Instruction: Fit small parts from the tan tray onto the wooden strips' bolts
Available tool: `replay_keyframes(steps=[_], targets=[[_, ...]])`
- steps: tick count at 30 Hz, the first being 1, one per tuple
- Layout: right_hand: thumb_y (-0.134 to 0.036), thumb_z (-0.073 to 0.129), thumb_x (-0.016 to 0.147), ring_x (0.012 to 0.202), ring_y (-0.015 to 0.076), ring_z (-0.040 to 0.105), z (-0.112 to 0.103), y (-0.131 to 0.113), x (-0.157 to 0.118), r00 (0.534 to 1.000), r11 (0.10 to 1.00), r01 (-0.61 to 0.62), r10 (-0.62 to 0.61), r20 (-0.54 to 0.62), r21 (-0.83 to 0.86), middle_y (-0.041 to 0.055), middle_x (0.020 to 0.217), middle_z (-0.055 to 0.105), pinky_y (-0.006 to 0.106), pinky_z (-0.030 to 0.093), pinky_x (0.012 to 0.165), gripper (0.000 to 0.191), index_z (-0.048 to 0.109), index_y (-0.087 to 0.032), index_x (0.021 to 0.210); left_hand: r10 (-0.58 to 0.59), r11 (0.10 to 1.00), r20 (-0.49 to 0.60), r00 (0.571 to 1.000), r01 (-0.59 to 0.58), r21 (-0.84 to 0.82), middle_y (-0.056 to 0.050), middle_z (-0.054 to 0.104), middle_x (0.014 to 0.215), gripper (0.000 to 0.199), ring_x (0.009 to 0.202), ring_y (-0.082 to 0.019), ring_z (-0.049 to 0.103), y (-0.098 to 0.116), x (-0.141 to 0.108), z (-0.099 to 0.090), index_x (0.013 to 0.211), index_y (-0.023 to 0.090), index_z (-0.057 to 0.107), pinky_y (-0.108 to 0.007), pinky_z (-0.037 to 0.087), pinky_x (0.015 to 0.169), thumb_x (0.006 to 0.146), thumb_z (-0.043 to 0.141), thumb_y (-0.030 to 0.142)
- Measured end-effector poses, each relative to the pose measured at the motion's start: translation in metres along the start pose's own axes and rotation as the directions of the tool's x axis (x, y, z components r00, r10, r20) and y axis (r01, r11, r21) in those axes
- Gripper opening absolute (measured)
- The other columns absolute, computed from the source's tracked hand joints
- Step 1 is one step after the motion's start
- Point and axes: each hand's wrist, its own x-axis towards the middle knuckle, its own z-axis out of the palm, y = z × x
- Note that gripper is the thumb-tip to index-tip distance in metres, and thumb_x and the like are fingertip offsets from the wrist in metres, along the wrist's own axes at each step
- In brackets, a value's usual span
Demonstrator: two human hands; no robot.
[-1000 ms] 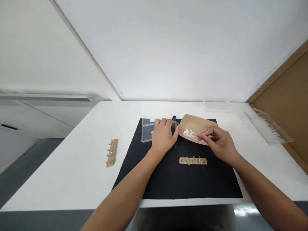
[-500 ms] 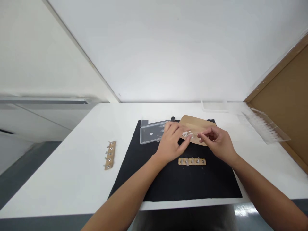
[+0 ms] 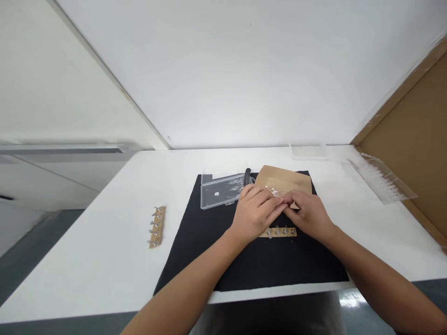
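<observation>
Left hand (image 3: 256, 213) moved right, meeting right hand (image 3: 309, 213) near kraft-paper tray (image 3: 289, 177). Both grips pinched narrow; can't tell what's held.

My left hand (image 3: 256, 211) and right hand (image 3: 307, 214) are bare, with slender fingers and smooth backs. My left forearm (image 3: 195, 275) and right forearm (image 3: 373, 272) are bare too, each broadening from a narrow wrist. I cannot tell whether the dark, blurred patch (image 3: 272, 311) low between them is my clothing.
</observation>
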Motion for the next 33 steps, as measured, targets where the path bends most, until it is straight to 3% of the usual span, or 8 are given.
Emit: replay_keyframes(steps=[4,8,11,16,20,25,29,33], targets=[[-0.026,0.062,0.101,0.068,0.018,0.069,0.002,0.004,-0.002,1.0,0.999,-0.024,0.024,-0.012,-0.039,0.0004,0.079,0.074,0.029,0.053,0.063,0.007,0.068,-0.025,0.096,-0.14,0.989,-0.005,0.99,0.14,-0.044,-0.003,0.078,0.083,0.016,0.084,-0.021,0.069,0.005,0.001,-0.001,0.092,0.024,0.077,-0.039,0.048,0.082,0.103,0.068,0.032],[-0.038,0.06,0.106,0.073,0.0195,0.073,0.006,0.006,-0.004,0.999,0.998,-0.017,0.015,-0.034,-0.058,0.0027,0.085,0.078,0.03,0.054,0.062,0.016,0.069,-0.026,0.103,-0.27,0.93,-0.031,0.962,0.252,-0.268,-0.004,0.079,0.087,0.016,0.086,-0.021,0.071,0.008,0.004,-0.002,0.092,0.023,0.077,-0.039,0.052,0.084,0.102,0.07,0.033],[-0.043,0.063,0.106,0.076,0.0214,0.076,0.007,0.007,-0.005,0.996,0.992,0.019,-0.03,-0.083,-0.125,0.0038,0.088,0.08,0.031,0.051,0.06,0.02,0.069,-0.025,0.101,-0.35,0.854,0.04,0.936,0.337,-0.397,-0.003,0.079,0.087,0.015,0.083,-0.02,0.072,0.01,0.007,-0.007,0.091,0.023,0.077,-0.039,0.055,0.087,0.101,0.072,0.033],[-0.034,0.074,0.101,0.075,0.0192,0.078,0.003,0.008,-0.007,0.972,0.977,0.11,-0.144,-0.183,-0.183,0.0014,0.093,0.083,0.032,0.055,0.065,0.016,0.071,-0.027,0.116,-0.495,0.679,0.177,0.85,0.506,-0.532,-0.004,0.078,0.084,0.018,0.079,-0.018,0.071,0.016,0.008,-0.012,0.086,0.021,0.075,-0.037,0.057,0.085,0.097,0.074,0.035],[-0.027,0.078,0.098,0.086,0.0205,0.081,-0.001,0.011,-0.009,0.947,0.953,0.232,-0.267,-0.177,-0.198,0.0002,0.106,0.084,0.034,0.06,0.073,0.032,0.072,-0.035,0.128,-0.528,0.497,0.257,0.809,0.54,-0.679,-0.005,0.077,0.085,0.022,0.079,-0.018,0.071,0.018,0.008,-0.01,0.087,0.018,0.073,-0.032,0.058,0.076,0.095,0.076,0.038],[-0.032,0.08,0.096,0.088,0.0238,0.082,-0.002,0.013,-0.011,0.959,0.974,0.213,-0.224,-0.173,-0.079,0.0008,0.109,0.084,0.039,0.066,0.075,0.019,0.079,-0.036,0.115,-0.539,0.314,0.339,0.771,0.557,-0.769,-0.006,0.078,0.084,0.028,0.079,-0.017,0.072,0.015,0.007,-0.009,0.086,0.018,0.074,-0.031,0.06,0.077,0.09,0.083,0.045],[-0.028,0.083,0.094,0.084,0.0238,0.081,-0.002,0.01,-0.013,0.939,0.959,0.278,-0.284,-0.195,-0.06,0.0003,0.109,0.084,0.039,0.068,0.072,0.035,0.075,-0.038,0.127,-0.505,0.114,0.452,0.735,0.575,-0.81,-0.004,0.077,0.082,0.033,0.073,-0.014,0.071,0.011,0.006,-0.007,0.088,0.017,0.073,-0.028,0.06,0.073,0.083,0.09,0.045],[-0.023,0.081,0.094,0.084,0.0232,0.081,-0.003,0.006,-0.013,0.912,0.943,0.321,-0.333,-0.239,-0.088,-0.0001,0.108,0.084,0.038,0.069,0.072,0.044,0.071,-0.04,0.134,-0.515,0.091,0.446,0.732,0.564,-0.821,-0.004,0.078,0.083,0.037,0.074,-0.015,0.073,0.011,0.007,-0.007,0.09,0.017,0.074,-0.028,0.062,0.072,0.078,0.093,0.045]])
